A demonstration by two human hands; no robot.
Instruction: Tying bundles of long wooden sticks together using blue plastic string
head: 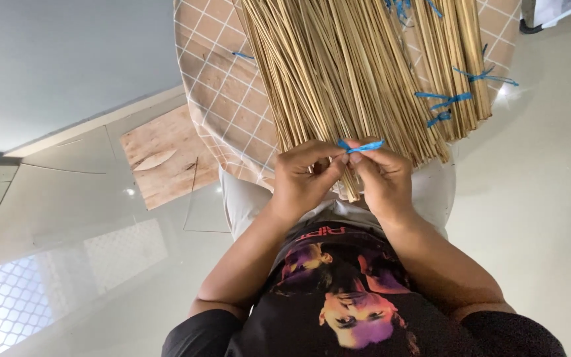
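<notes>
**At the lap: a blue tie held over straw**

Above the lap, a blue tie (pixel 361 147) is pinched between the left hand (pixel 302 180) and right hand (pixel 384 177) (fingers closed) around a small bunch drawn from the straw stalks (pixel 338 73), which lie on a checked cloth (pixel 223 99).

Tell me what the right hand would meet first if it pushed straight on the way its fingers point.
Probably the left hand: the right hand points toward it across the thin blue plastic strip, fingertips nearly touching, though depth is unclear.

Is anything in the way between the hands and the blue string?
Nothing visible. The left hand and right hand already pinch the blue string at the end of a small straw bundle.
</notes>
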